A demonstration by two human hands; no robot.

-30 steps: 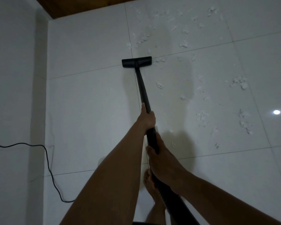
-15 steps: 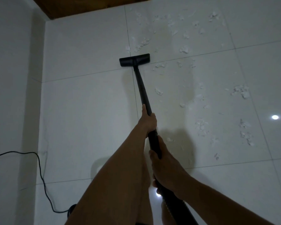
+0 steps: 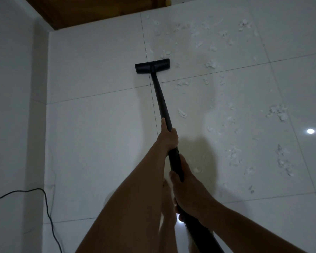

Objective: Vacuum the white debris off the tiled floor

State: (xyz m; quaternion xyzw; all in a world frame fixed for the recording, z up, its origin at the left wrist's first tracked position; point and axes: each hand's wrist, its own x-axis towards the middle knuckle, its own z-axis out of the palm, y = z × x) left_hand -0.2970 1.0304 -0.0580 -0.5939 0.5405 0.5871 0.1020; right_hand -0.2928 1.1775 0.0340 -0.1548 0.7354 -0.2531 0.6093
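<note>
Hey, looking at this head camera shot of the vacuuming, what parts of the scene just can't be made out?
Head view only:
- Vacuum body: the wand leaves the bottom edge, so the machine is cut off.
- Power cord: both ends run out of frame, left and bottom.
- Underside of the floor nozzle: hidden by the nozzle itself.
- Right hand fingers: wrapped behind the wand.
- White debris: material unclear in dim light.
- Foot: mostly behind the left forearm.

Both bare arms reach forward, nearly straight. The left hand (image 3: 167,138) is clenched ahead, thumb lying along its top. The right hand (image 3: 185,187) is clenched just behind those fingers.
</note>
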